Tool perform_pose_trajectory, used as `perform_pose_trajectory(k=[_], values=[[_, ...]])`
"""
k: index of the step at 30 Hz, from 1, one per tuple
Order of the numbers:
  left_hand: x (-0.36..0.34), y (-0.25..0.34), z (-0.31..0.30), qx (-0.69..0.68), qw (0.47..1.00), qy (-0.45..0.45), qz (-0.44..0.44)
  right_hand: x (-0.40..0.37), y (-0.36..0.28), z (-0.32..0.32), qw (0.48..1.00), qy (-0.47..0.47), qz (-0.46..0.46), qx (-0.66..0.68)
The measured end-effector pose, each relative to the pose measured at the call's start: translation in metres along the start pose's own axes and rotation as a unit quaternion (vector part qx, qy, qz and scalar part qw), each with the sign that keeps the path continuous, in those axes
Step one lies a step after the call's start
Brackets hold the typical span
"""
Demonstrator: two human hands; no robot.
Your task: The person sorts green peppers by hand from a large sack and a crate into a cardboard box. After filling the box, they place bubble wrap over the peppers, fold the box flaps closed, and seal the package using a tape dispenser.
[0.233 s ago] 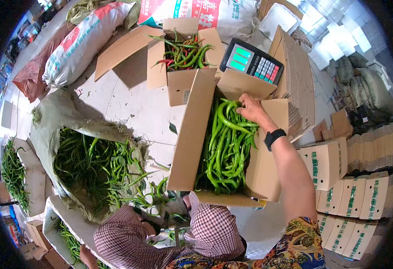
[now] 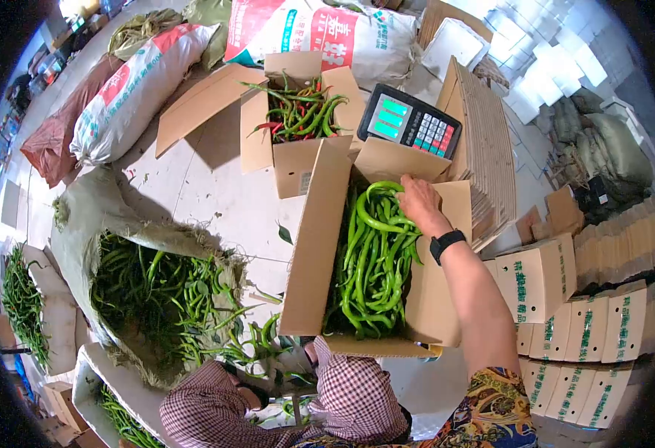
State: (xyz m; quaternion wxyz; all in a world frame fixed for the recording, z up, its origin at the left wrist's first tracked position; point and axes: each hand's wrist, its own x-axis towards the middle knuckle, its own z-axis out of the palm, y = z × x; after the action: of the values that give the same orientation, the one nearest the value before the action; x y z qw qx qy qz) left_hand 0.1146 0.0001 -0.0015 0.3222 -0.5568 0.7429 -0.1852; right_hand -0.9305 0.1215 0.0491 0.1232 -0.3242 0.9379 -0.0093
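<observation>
My right hand (image 2: 420,205), with a black watch (image 2: 446,244) on the wrist, reaches into the far right corner of an open cardboard box (image 2: 309,246). Its fingers are bent around the end of a curved green chili pepper (image 2: 372,213) on top of the pile. Long green chili peppers (image 2: 372,276) fill the box, mostly lying lengthwise. The palm and some fingertips are hidden from view. My left hand is outside the picture.
Left of the box, an open woven sack (image 2: 129,209) spills green peppers (image 2: 193,299). A second box (image 2: 294,164) holds red and green peppers. Behind are a digital scale (image 2: 409,119) and stacked flat cardboard (image 2: 484,157). A white foam box (image 2: 92,381) stands lower left; printed cartons (image 2: 585,328) stand right.
The left hand, seen at the foam box at lower left, has gone out of view. My right hand stays at the box's far right corner. The view has tilted slightly.
</observation>
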Motion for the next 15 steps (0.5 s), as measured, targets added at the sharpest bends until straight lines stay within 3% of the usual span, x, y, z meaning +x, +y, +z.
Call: perform_pose_trajectory(k=[2, 4, 5, 6, 7, 9, 10, 11, 12, 13, 14, 15], values=[[0.001, 0.007, -0.007, -0.093, 0.988, -0.065, -0.109, 0.0, 0.004, -0.003, 0.999, -0.01, 0.03, -0.036], [0.004, 0.009, -0.011, -0.127, 0.974, -0.089, -0.168, -0.004, 0.008, 0.004, 0.996, 0.036, -0.08, 0.002], [0.006, 0.01, -0.014, -0.161, 0.962, -0.098, -0.197, -0.012, -0.002, -0.008, 0.996, 0.036, -0.079, -0.009], [0.006, 0.013, -0.015, -0.322, 0.916, -0.102, -0.214, -0.022, -0.007, -0.02, 0.996, 0.034, -0.08, -0.008], [0.002, 0.008, -0.015, -0.492, 0.831, -0.07, -0.25, -0.032, -0.015, -0.028, 0.994, 0.048, -0.094, 0.015], [0.001, 0.007, -0.009, -0.598, 0.742, -0.032, -0.301, -0.052, -0.024, -0.043, 0.982, 0.09, -0.152, 0.062], [0.005, 0.01, -0.005, -0.673, 0.672, -0.017, -0.308, -0.061, -0.025, -0.044, 0.972, 0.101, -0.185, 0.104], [0.019, 0.011, 0.014, -0.786, 0.543, -0.005, -0.296, -0.072, -0.03, -0.046, 0.958, 0.106, -0.222, 0.15], [0.032, 0.014, 0.038, -0.838, 0.473, -0.014, -0.271, -0.086, -0.037, -0.049, 0.961, 0.074, -0.199, 0.178], [0.035, 0.035, 0.039, -0.783, 0.58, 0.039, -0.222, -0.108, -0.055, -0.064, 0.944, 0.031, -0.202, 0.258], [0.04, 0.06, 0.041, -0.596, 0.782, 0.041, -0.178, -0.116, -0.064, -0.063, 0.941, -0.006, -0.195, 0.278], [0.039, 0.108, -0.082, -0.612, 0.78, 0.008, -0.128, -0.134, -0.081, -0.073, 0.944, -0.048, -0.158, 0.284]])
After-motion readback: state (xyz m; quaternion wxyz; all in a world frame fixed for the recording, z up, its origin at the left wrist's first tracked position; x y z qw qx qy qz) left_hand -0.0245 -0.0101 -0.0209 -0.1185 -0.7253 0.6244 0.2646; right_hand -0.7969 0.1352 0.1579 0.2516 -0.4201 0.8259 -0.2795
